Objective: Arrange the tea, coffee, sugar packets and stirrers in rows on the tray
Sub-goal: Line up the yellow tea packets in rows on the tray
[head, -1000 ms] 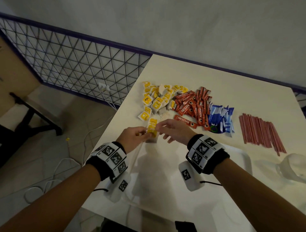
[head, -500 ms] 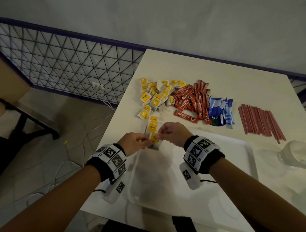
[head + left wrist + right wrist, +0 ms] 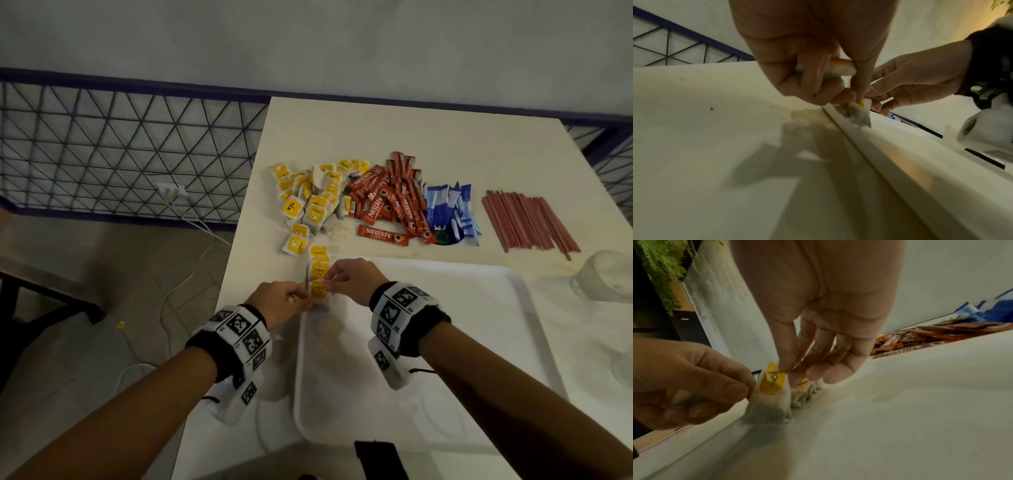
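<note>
A white tray (image 3: 445,342) lies in front of me. Both hands meet at its far left corner. My right hand (image 3: 330,284) pinches a tea bag (image 3: 772,399) by its yellow label, and the bag stands on the tray's left edge. My left hand (image 3: 301,298) touches that bag and grips more tea bags (image 3: 838,68) in its curled fingers. A short row of tea bags (image 3: 320,269) runs along the tray's edge. Beyond the tray lie a tea bag pile (image 3: 315,205), red coffee sticks (image 3: 387,202), blue sugar packets (image 3: 448,212) and red stirrers (image 3: 527,219).
A clear glass (image 3: 606,281) stands on the table right of the tray. A black object (image 3: 376,459) sits at the table's near edge. The table's left edge (image 3: 239,240) drops to the floor, where cables lie before a mesh railing (image 3: 120,154).
Both hands have come a little toward me along the tray's left edge. The row of tea bags there has grown by one.
</note>
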`<action>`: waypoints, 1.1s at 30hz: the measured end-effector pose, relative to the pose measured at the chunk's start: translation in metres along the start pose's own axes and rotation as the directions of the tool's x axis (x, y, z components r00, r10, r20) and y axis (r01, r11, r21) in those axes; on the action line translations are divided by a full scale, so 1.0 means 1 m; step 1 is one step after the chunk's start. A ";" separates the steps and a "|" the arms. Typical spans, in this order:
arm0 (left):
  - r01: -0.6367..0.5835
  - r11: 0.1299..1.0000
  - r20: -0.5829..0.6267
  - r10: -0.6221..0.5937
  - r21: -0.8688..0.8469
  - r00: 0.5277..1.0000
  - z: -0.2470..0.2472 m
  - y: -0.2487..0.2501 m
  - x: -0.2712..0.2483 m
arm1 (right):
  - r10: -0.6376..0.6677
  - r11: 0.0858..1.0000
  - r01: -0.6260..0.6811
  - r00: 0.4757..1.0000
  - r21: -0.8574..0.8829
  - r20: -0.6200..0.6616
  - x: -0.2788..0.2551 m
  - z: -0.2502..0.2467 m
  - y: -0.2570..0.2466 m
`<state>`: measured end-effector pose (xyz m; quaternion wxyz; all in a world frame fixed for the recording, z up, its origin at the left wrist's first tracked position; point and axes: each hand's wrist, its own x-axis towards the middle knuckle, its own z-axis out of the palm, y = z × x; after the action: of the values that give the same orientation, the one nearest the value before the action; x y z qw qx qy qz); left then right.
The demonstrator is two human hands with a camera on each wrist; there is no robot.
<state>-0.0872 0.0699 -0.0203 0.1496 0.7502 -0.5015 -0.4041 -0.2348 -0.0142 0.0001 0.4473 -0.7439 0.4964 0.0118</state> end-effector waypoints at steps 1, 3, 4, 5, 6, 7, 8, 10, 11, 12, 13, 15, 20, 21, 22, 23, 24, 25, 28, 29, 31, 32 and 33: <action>0.010 1.000 -0.006 -0.010 0.005 1.000 -0.003 0.000 0.003 | 0.010 1.000 -0.010 1.000 0.000 -0.012 0.003 -0.001 -0.002; 0.015 0.999 -0.015 -0.014 0.049 1.000 -0.008 -0.001 0.010 | 0.032 0.999 -0.033 0.999 -0.011 -0.030 0.008 -0.002 -0.005; 0.019 0.998 -0.020 -0.018 0.064 1.000 -0.010 -0.001 0.013 | 0.045 0.999 -0.046 0.998 -0.023 -0.036 0.011 -0.003 -0.006; 0.022 0.997 -0.020 -0.021 0.069 1.000 -0.012 -0.001 0.015 | 0.059 0.998 -0.060 0.997 -0.034 -0.042 0.013 -0.003 -0.007; 0.028 0.997 -0.015 -0.027 0.072 1.000 -0.013 0.000 0.017 | 0.073 0.997 -0.075 0.996 -0.038 -0.046 0.014 -0.003 -0.007; 0.035 0.996 -0.004 -0.034 0.079 0.999 -0.014 0.001 0.019 | 0.088 0.995 -0.090 0.995 -0.036 -0.049 0.016 -0.003 -0.008; 0.045 0.995 0.010 -0.046 0.089 0.999 -0.014 0.003 0.020 | 0.103 0.994 -0.105 0.993 -0.032 -0.050 0.017 -0.002 -0.008; 0.064 0.992 0.041 -0.069 0.112 0.997 -0.014 0.007 0.022 | 0.133 0.991 -0.134 0.990 -0.014 -0.047 0.018 0.000 -0.007; 0.071 0.990 0.055 -0.078 0.124 0.995 -0.014 0.008 0.022 | 0.150 0.989 -0.150 0.988 0.007 -0.045 0.018 0.001 -0.007; 0.077 0.988 0.070 -0.087 0.137 0.994 -0.013 0.010 0.023 | 0.168 0.985 -0.166 0.985 0.041 -0.043 0.017 0.002 -0.007; 0.081 0.985 0.084 -0.095 0.149 0.992 -0.013 0.011 0.024 | 0.183 0.981 -0.179 0.982 0.078 -0.043 0.017 0.003 -0.006; 0.086 0.981 0.112 -0.107 0.173 0.988 -0.012 0.014 0.024 | 0.195 0.975 -0.187 0.980 0.123 -0.052 0.017 0.005 -0.006; 0.084 0.979 0.119 -0.108 0.187 0.987 -0.011 0.015 0.023 | 0.216 0.957 -0.195 0.973 0.214 -0.084 0.017 0.009 -0.004; 0.081 0.981 0.118 -0.103 0.177 0.988 -0.011 0.014 0.023 | 0.225 0.950 -0.199 0.970 0.239 -0.088 0.017 0.009 -0.003; 0.077 0.983 0.109 -0.096 0.165 0.989 -0.010 0.014 0.023 | 0.234 0.942 -0.203 0.968 0.266 -0.092 0.017 0.010 -0.002; 0.073 0.986 0.094 -0.088 0.153 0.992 -0.010 0.014 0.023 | 0.243 0.934 -0.207 0.965 0.292 -0.093 0.017 0.010 -0.002; 0.066 0.988 0.073 -0.077 0.139 0.994 -0.009 0.014 0.024 | 0.251 0.925 -0.210 0.963 0.316 -0.095 0.017 0.010 -0.001; 0.063 0.990 0.054 -0.070 0.126 0.996 -0.009 0.014 0.024 | 0.260 0.917 -0.214 0.961 0.337 -0.096 0.017 0.010 0.000; 0.056 0.993 0.016 -0.058 0.100 0.998 -0.008 0.013 0.025 | 0.267 0.911 -0.217 0.959 0.351 -0.099 0.018 0.011 0.002; 0.055 0.994 0.014 -0.057 0.099 0.998 -0.008 0.013 0.025 | 0.260 0.917 -0.212 0.960 0.338 -0.100 0.018 0.012 0.002; 0.055 0.994 0.019 -0.057 0.098 0.998 -0.008 0.012 0.025 | 0.245 0.926 -0.202 0.964 0.319 -0.100 0.018 0.013 0.002; 0.058 0.994 0.019 -0.060 0.087 0.998 -0.008 0.013 0.025 | 0.241 0.927 -0.199 0.965 0.318 -0.101 0.018 0.013 0.002; 0.065 0.995 0.012 -0.066 0.073 0.998 -0.009 0.012 0.025 | 0.243 0.926 -0.198 0.964 0.321 -0.105 0.018 0.012 0.002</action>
<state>-0.0841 0.0407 -0.0184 0.1055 0.7683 -0.4919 -0.3958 -0.2218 -0.0196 -0.0173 0.5170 -0.6032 0.6034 -0.0687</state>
